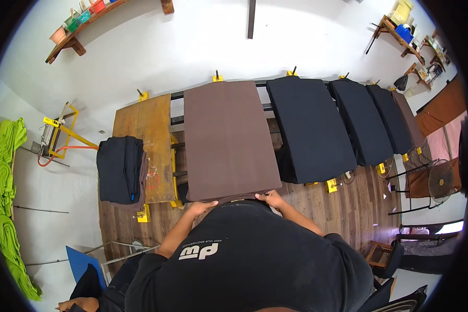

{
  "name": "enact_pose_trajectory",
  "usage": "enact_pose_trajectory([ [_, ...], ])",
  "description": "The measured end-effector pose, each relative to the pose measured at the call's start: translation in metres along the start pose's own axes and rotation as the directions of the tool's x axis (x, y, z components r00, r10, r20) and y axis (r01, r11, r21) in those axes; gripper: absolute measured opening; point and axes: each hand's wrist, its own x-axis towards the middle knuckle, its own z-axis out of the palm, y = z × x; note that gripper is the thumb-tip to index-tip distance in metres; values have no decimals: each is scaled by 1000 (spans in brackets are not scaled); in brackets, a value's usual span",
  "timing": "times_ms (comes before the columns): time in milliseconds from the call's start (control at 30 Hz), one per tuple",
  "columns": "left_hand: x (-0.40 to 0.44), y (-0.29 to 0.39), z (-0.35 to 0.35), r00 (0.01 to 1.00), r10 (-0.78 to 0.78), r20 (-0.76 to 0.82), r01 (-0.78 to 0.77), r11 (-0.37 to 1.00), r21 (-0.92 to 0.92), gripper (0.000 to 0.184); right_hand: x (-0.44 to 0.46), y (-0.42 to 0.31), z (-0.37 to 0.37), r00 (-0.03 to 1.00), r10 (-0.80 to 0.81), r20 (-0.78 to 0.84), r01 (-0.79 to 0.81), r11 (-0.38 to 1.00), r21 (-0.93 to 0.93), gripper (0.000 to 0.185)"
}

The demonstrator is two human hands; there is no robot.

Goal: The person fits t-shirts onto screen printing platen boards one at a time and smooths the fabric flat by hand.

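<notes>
A brown T-shirt [229,138] is stretched flat over a board directly in front of me. My left hand [203,207] grips its hem at the near left corner, thumb on top and fingers hidden beneath the fabric. Near the right corner, my right hand [269,198] pinches the same hem. To the right, a black T-shirt [312,127] covers the neighbouring board. Left of the brown shirt is a bare wooden board [158,125], on which a stack of folded dark garments [118,169] lies.
More boards with black shirts [361,122] run off to the right, on yellow brackets [331,185]. Bright green fabric bundles [8,182] line the left wall. A fan [441,182] stands at right. Another person's hand [78,304] shows at lower left. Shelves hold coloured tubs [97,6].
</notes>
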Motion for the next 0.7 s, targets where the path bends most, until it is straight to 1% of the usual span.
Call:
enact_pose_trajectory([
  [33,-11,19,2,1000,-2,3,2,1000,1,64,-1,1,0,1000,-2,3,2,1000,8,37],
  [67,-25,37,1,989,-134,59,131,990,43,73,-1,1,-1,1000,4,2,-4,1000,10,37],
  [100,-37,50,2,958,-267,108,258,962,91,83,-1,1,-3,998,70,-3,-70,996,-59,38],
  [133,-37,46,3,957,-271,108,262,961,89,83,0,0,-5,991,131,-11,-132,983,-127,38],
  [167,-34,49,2,956,-273,107,259,958,125,78,4,-3,-8,992,126,-8,-126,984,-129,38],
  [200,-33,52,0,955,-278,105,259,952,162,75,7,-3,-11,998,60,36,-55,991,-123,40],
  [233,-33,51,2,956,-283,80,274,956,103,68,6,2,-11,997,3,81,6,994,-111,42],
  [267,-32,49,1,953,-284,105,276,958,84,67,10,6,-12,998,51,46,-43,985,-169,48],
  [300,-30,46,2,949,-286,133,280,958,64,67,12,9,-10,998,51,25,-47,989,-143,50],
  [333,-53,71,11,945,-309,105,312,950,-20,64,9,4,-6,999,52,1,-51,992,-119,52],
  [367,-53,64,13,942,-317,110,321,947,-24,64,4,0,-3,996,82,-25,-83,995,-48,45],
  [400,-48,58,13,926,-308,219,343,927,-148,61,1,-1,-1,996,87,-26,-88,995,-51,45],
  [433,-42,55,13,905,-278,322,369,891,-266,59,0,-3,0,983,177,58,-181,981,73,50],
  [467,-38,50,14,904,-280,324,371,889,-267,59,-3,-4,2,955,254,153,-280,941,188,56],
  [500,-35,47,15,916,-237,324,323,915,-243,58,-10,-13,6,945,248,213,-298,923,244,58],
  [533,-36,48,18,926,-194,325,273,937,-218,58,-16,-25,9,944,252,214,-301,922,244,58],
  [600,-46,58,25,926,-227,301,303,924,-235,59,-24,-42,20,930,278,239,-337,905,258,61],
  [633,-47,64,28,928,-248,277,319,914,-251,60,-21,-42,24,943,240,229,-304,903,305,60],
  [667,-48,70,31,929,-246,277,317,915,-250,60,-17,-39,28,944,238,228,-301,904,304,60],
  [700,-48,72,33,931,-229,283,296,929,-222,63,-13,-34,32,964,187,188,-242,910,336,58],
])
